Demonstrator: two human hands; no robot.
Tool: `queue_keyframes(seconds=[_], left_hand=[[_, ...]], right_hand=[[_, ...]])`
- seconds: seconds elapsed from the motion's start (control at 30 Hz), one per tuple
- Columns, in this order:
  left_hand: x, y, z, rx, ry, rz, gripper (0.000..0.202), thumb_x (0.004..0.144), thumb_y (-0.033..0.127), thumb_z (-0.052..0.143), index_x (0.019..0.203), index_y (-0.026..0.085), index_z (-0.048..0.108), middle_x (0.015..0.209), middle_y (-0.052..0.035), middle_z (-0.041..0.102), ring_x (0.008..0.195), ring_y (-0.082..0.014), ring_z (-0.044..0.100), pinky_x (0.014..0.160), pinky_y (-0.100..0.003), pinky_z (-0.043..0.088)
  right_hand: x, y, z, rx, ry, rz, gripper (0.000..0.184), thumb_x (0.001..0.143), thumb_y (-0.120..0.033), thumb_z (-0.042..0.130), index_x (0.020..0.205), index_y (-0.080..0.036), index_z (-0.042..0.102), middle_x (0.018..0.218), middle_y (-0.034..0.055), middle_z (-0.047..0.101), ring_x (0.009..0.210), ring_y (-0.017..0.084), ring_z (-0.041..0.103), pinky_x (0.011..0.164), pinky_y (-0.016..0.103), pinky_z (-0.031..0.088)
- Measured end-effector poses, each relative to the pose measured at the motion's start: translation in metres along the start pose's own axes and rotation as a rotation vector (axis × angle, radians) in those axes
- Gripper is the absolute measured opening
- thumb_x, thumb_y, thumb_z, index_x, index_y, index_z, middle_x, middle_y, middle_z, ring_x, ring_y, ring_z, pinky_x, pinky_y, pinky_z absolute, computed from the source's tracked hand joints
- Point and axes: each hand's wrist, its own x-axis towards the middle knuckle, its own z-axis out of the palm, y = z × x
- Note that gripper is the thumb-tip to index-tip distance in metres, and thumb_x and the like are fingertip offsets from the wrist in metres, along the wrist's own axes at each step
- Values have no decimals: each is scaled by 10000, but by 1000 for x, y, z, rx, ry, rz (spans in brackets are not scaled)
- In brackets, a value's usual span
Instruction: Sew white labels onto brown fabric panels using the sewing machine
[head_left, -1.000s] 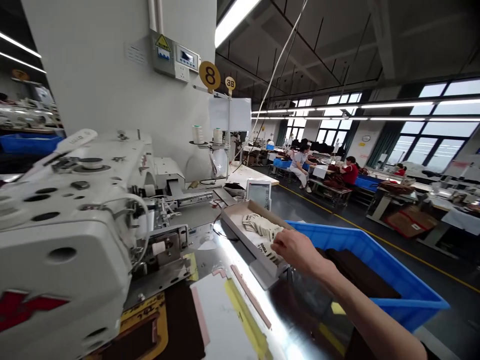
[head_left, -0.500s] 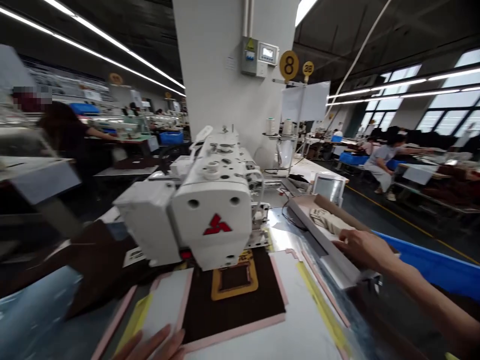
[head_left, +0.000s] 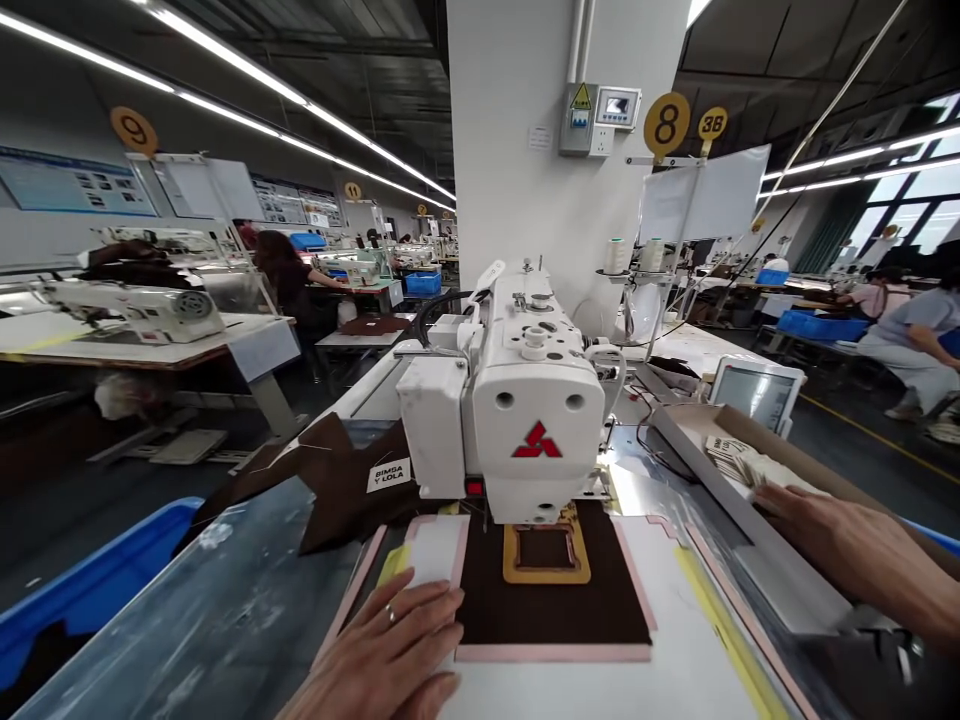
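Observation:
My left hand [head_left: 386, 640], a ring on one finger, lies flat on a white template board [head_left: 435, 550] with pink edges. Next to it, a dark brown fabric panel [head_left: 551, 610] sits under the white sewing machine head [head_left: 536, 420], held by a yellow-rimmed clamp frame [head_left: 546, 550]. My right hand [head_left: 847, 550] reaches over the metal rim of a cardboard tray [head_left: 780, 470], fingertips beside a stack of small woven labels [head_left: 731, 460]. I cannot tell whether it grips one.
A brown leather piece [head_left: 337, 480] with a white BIMBA Y LOLA label [head_left: 388, 475] lies left of the machine. A blue crate [head_left: 82, 600] sits lower left. A screen [head_left: 756, 392] and thread cones [head_left: 626, 255] stand behind. Co-workers sit at other stations.
The view has swung left, centring the sewing machine. My left hand has moved up from the bottom edge onto the template board. My right hand stays at the tray, now lower right in view.

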Motion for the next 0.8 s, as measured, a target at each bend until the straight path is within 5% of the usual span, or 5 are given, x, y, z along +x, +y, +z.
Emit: queue_keyframes(seconds=[0.13, 0.3, 0.57, 0.73, 0.8], left_hand=[[2, -2, -3, -20, -24, 30, 247, 1014, 251, 625, 1243, 244, 717, 1314, -26, 744, 1268, -178, 675, 1268, -267, 324], [4, -3, -9, -20, -62, 63, 255, 1007, 230, 628, 1245, 238, 718, 1319, -45, 741, 1257, -195, 686, 1249, -304, 374], [30, -19, 8, -214, -33, -100, 254, 1052, 232, 548, 1198, 245, 755, 1296, -63, 748, 1250, -246, 687, 1138, -377, 513], [33, -32, 13, -233, -12, -145, 262, 1077, 225, 515, 1222, 244, 733, 1239, -58, 760, 1183, -232, 699, 1141, -383, 471], [30, -32, 10, -246, -15, -167, 252, 1078, 230, 512, 1202, 252, 730, 1214, -47, 762, 1164, -229, 695, 1130, -380, 463]], right_hand=[[3, 4, 5, 59, -117, -42, 365, 1024, -474, 370, 1129, -330, 689, 1158, 117, 779, 970, 358, 755, 665, 418, 456], [5, 9, 15, 84, -147, 37, 205, 955, -398, 545, 1087, -303, 668, 1061, 193, 760, 942, 387, 734, 713, 436, 440], [5, 12, 15, 130, -157, 45, 182, 1012, -386, 495, 863, -303, 559, 958, 137, 721, 805, 323, 697, 659, 417, 354], [6, 15, 21, 179, -141, 68, 95, 961, -324, 505, 949, -295, 595, 1062, 173, 717, 894, 353, 702, 695, 427, 382], [5, 16, 22, 201, -130, 83, 110, 931, -310, 504, 846, -293, 572, 961, 163, 707, 840, 351, 696, 683, 430, 383]])
